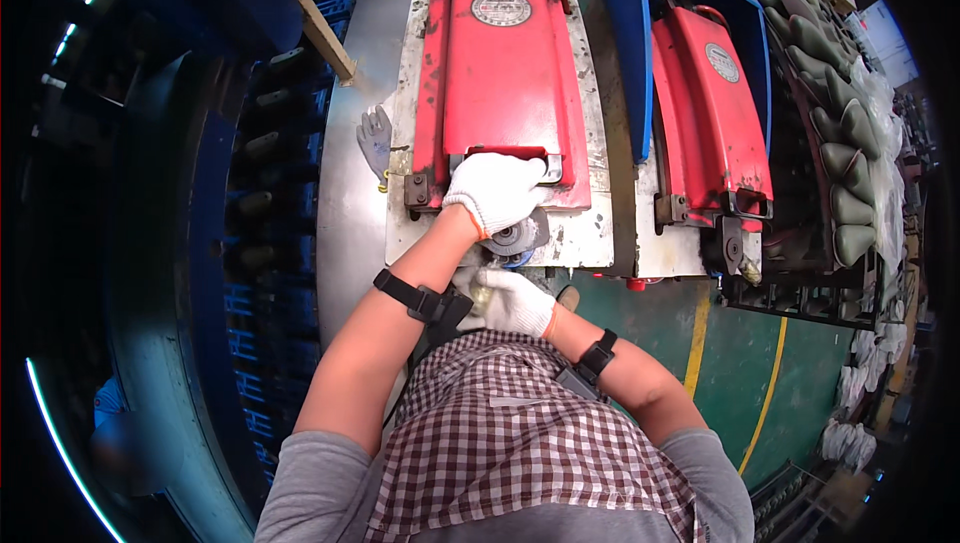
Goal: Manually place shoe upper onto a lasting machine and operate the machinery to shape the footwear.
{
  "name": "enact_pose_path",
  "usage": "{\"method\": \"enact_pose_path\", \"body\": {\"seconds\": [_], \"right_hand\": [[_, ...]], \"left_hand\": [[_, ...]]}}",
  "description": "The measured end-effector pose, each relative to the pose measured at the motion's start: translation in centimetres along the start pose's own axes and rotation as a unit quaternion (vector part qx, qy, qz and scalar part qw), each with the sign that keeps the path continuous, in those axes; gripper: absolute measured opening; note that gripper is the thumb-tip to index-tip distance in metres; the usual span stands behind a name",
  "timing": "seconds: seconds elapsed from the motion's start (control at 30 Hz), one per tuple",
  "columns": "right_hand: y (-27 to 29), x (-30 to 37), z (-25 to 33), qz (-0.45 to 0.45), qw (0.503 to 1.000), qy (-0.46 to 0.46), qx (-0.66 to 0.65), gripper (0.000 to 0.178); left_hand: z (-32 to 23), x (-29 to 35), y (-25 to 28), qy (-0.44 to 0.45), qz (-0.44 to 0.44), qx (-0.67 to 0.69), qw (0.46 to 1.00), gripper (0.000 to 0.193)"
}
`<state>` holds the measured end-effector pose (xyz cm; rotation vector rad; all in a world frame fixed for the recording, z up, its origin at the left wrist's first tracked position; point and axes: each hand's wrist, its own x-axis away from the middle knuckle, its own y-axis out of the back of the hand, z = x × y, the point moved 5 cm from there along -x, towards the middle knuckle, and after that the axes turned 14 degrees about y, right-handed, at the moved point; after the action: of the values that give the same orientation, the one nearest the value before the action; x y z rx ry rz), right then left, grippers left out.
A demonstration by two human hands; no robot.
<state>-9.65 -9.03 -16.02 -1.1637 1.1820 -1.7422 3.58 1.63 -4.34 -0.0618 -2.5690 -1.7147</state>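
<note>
My left hand (497, 190), in a white knit glove, is closed over the metal handle (551, 170) at the near end of a long red machine cover (505, 83). Just below it, a round dark grey disc-shaped part (512, 237) sits at the front edge of the machine, with a bit of blue beneath. My right hand (515, 303), gloved alike, is below this disc and close to my apron. Its fingers are curled around something small and pale yellowish, mostly hidden, whose kind I cannot make out.
A second red machine cover (710, 103) stands at right inside a blue guard (628, 53). A grey glove (374, 143) lies on the metal table (350, 203) at left, near a wooden stick (325, 35). Dark green shoe-shaped pieces (845, 133) fill a rack at far right.
</note>
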Motion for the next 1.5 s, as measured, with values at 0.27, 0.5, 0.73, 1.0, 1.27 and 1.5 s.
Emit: {"method": "enact_pose_path", "body": {"seconds": [0.27, 0.5, 0.73, 1.0, 1.27, 1.5], "right_hand": [[3.4, 13.1, 13.1, -0.104, 0.948, 0.136, 0.270, 0.051], [3.5, 31.9, 29.0, -0.409, 0.336, 0.444, 0.723, 0.023], [8.3, 37.5, 29.8, -0.566, 0.216, 0.230, 0.762, 0.040], [5.3, 34.5, 19.8, -0.567, 0.380, 0.131, 0.718, 0.042], [-0.2, 30.6, 30.0, -0.309, 0.192, 0.349, 0.863, 0.025], [5.8, 20.2, 41.2, -0.425, 0.167, 0.235, 0.858, 0.098]], "left_hand": [[-0.9, 0.5, 1.0, 0.009, -0.026, 0.018, 0.999, 0.038], [-2.6, 0.4, 2.3, 0.207, -0.124, 0.246, 0.939, 0.029], [-14.7, -0.8, -0.8, -0.051, -0.193, 0.267, 0.943, 0.020], [-24.1, -4.1, -7.0, -0.206, -0.095, 0.161, 0.961, 0.041], [-28.0, -6.8, -1.7, -0.268, -0.242, 0.172, 0.917, 0.048], [-30.4, -11.4, 8.2, -0.194, -0.323, 0.259, 0.889, 0.033]]}}
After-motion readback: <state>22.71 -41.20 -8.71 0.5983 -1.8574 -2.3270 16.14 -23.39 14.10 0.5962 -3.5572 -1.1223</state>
